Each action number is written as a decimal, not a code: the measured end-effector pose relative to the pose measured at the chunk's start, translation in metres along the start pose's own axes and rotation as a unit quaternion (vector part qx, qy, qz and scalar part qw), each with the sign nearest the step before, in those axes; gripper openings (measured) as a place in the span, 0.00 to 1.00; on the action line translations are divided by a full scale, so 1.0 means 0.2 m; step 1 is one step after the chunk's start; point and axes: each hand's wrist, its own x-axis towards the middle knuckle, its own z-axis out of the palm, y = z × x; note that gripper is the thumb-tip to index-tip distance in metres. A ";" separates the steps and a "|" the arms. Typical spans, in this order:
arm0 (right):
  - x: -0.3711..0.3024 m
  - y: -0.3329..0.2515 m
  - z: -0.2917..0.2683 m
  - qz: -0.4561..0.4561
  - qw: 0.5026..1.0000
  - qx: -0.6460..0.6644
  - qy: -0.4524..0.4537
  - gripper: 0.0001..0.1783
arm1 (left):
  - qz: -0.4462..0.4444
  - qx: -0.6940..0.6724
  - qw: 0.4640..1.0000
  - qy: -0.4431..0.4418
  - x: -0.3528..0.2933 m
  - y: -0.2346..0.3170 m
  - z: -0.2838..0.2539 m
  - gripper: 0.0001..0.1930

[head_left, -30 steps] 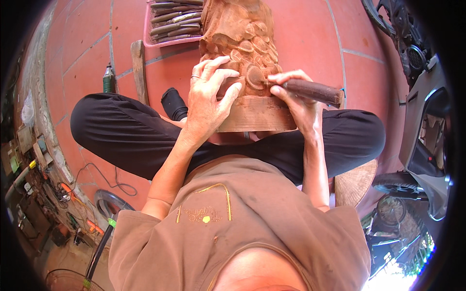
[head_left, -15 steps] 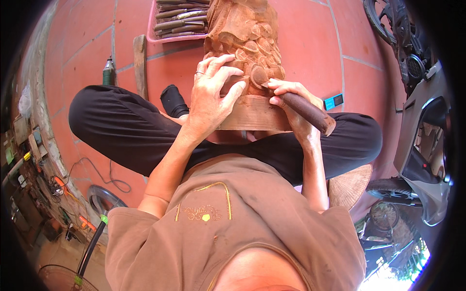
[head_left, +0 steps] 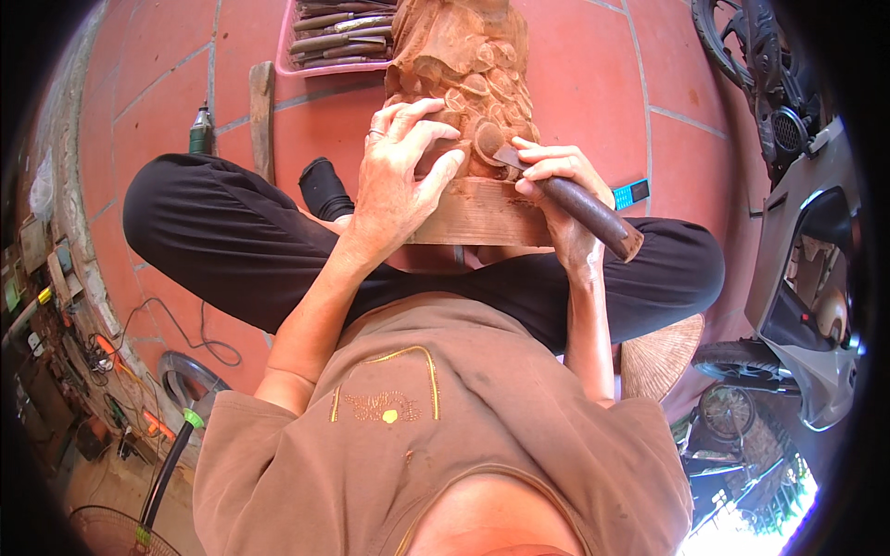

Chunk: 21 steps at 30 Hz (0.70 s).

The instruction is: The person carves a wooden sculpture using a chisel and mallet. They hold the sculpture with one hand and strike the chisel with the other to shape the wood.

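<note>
A reddish-brown wood carving point(head_left: 464, 69) with rounded, coin-like relief lies on the floor before me, its plain block base point(head_left: 482, 215) towards my lap. My right hand point(head_left: 565, 181) grips a carving knife point(head_left: 593, 215) with a thick dark wooden handle. Its short metal blade points up and left, the tip at the round disc just above the base. Spread over the left side of the carving, my left hand point(head_left: 399, 167) has its fingers apart and bent, resting on the wood and holding no tool.
Beyond the carving, a pink tray point(head_left: 338, 67) holds several dark-handled tools. A wooden stick point(head_left: 262, 120) and a green power tool point(head_left: 200, 130) lie left. A blue phone point(head_left: 632, 194) is by my right knee. Motorbikes point(head_left: 807, 241) line the right; a fan point(head_left: 120, 533) stands lower left.
The knife's blade has shifted slightly and shows more of its flat side against the disc. My left hand stays on the carving. The whole view has moved a little.
</note>
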 end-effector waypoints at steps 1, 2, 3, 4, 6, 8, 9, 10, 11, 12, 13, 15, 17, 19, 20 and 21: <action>0.01 -0.01 0.01 0.008 1.000 0.005 -0.002 0.09 | -0.002 -0.001 1.000 -0.001 0.00 0.00 0.00 0.11; 0.02 -0.01 0.01 0.016 1.000 0.010 -0.005 0.08 | -0.004 -0.002 1.000 -0.002 0.00 0.00 0.00 0.11; 0.01 0.01 0.02 0.017 0.999 0.037 -0.005 0.09 | -0.005 -0.003 1.000 -0.003 0.00 0.00 0.00 0.11; 0.01 0.02 0.02 0.034 0.997 0.062 0.004 0.10 | -0.004 -0.007 1.000 -0.003 0.00 0.00 0.00 0.11; 0.00 0.02 0.03 0.069 0.991 0.111 0.019 0.11 | -0.002 -0.015 1.000 -0.002 0.00 0.00 0.00 0.11; 0.02 0.01 0.03 0.082 0.990 0.115 0.027 0.12 | -0.001 -0.011 1.000 0.002 0.00 0.00 0.00 0.11; 0.02 0.01 0.03 0.089 0.989 0.117 0.031 0.12 | -0.001 -0.009 1.000 0.003 0.00 -0.01 0.00 0.11; 0.03 0.01 0.03 0.093 0.987 0.129 0.032 0.12 | -0.006 -0.011 1.000 0.001 0.00 0.00 0.00 0.11; 0.03 0.01 0.03 0.097 0.985 0.141 0.033 0.12 | -0.011 -0.013 1.000 -0.001 0.00 0.00 0.00 0.10; 0.04 0.01 0.03 0.100 0.983 0.153 0.035 0.12 | -0.016 -0.016 1.000 -0.003 0.00 0.01 0.00 0.10; 0.04 0.02 0.02 0.122 0.971 0.200 0.042 0.13 | -0.015 -0.018 1.000 -0.002 0.00 0.01 0.00 0.10; 0.02 0.04 0.01 0.166 0.941 0.291 0.057 0.15 | -0.012 -0.023 1.000 -0.001 0.00 0.01 0.00 0.11; 0.02 0.04 -0.01 0.186 0.912 0.362 0.055 0.17 | -0.007 -0.020 1.000 0.001 0.00 0.00 0.00 0.11; 0.00 0.01 -0.03 0.205 0.891 0.403 0.052 0.19 | -0.011 -0.017 1.000 0.001 -0.02 0.02 0.00 0.11; 0.00 0.00 -0.03 0.207 0.891 0.400 0.054 0.19 | -0.014 -0.016 1.000 0.000 -0.03 0.03 -0.01 0.11; 0.00 0.01 -0.03 0.206 0.892 0.398 0.055 0.19 | -0.017 -0.013 1.000 -0.001 -0.03 0.03 -0.01 0.11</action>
